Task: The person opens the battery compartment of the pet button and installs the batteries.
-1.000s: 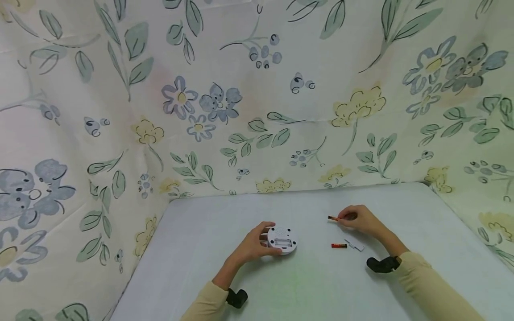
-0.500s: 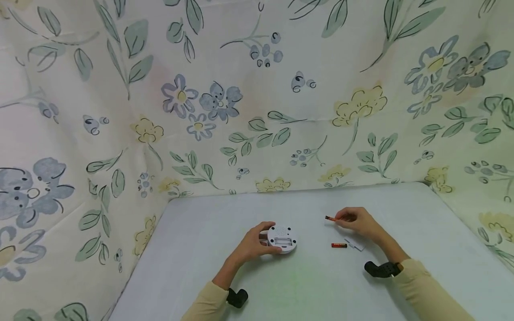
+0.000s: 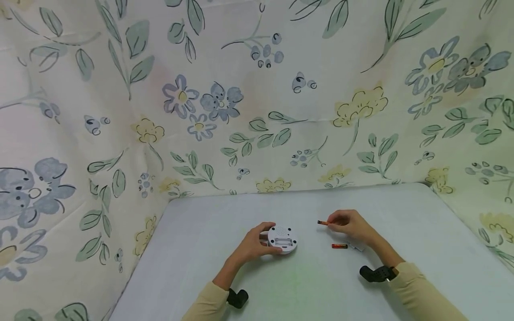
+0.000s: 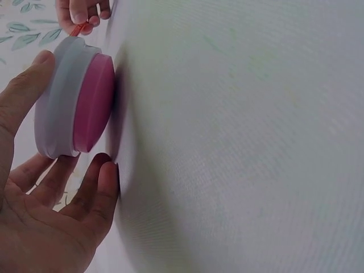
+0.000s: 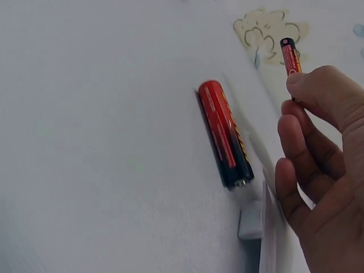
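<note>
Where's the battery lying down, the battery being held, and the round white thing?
Lying battery [image 5: 226, 133]: right wrist view, middle of its side.
Held battery [image 5: 290, 57]: right wrist view, end sticking out.
Round white thing [image 3: 283, 241]: head view, slot in its face.

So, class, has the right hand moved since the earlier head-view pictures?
Yes: the right hand has moved left, toward the round white gadget, judged against the battery lying on the table.
</note>
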Action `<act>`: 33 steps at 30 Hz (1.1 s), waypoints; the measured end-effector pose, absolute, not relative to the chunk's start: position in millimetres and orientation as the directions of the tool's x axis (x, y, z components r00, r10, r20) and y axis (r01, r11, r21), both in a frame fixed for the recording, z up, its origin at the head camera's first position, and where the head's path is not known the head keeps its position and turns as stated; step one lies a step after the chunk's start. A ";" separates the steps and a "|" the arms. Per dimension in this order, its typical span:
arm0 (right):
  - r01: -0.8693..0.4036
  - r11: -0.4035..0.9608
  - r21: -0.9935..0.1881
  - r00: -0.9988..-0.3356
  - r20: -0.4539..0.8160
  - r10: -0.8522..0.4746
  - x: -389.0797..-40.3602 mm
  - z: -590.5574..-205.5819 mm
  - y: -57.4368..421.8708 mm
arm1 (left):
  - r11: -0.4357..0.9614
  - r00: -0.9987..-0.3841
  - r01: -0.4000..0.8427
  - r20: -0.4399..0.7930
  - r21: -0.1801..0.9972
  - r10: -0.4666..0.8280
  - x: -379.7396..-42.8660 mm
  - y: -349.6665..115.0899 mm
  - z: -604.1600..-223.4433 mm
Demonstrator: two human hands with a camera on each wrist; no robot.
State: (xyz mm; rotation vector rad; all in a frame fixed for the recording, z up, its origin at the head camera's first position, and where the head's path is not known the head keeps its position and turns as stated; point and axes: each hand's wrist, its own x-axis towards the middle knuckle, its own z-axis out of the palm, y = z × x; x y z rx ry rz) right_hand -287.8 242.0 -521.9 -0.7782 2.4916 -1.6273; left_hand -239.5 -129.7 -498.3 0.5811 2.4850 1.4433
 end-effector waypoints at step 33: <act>-0.444 0.197 -0.874 -0.768 0.258 -0.587 -267.6 -516.9 171.1 | 0.442 -0.902 0.219 0.008 0.870 0.432 -238.6 -125.1 -497.0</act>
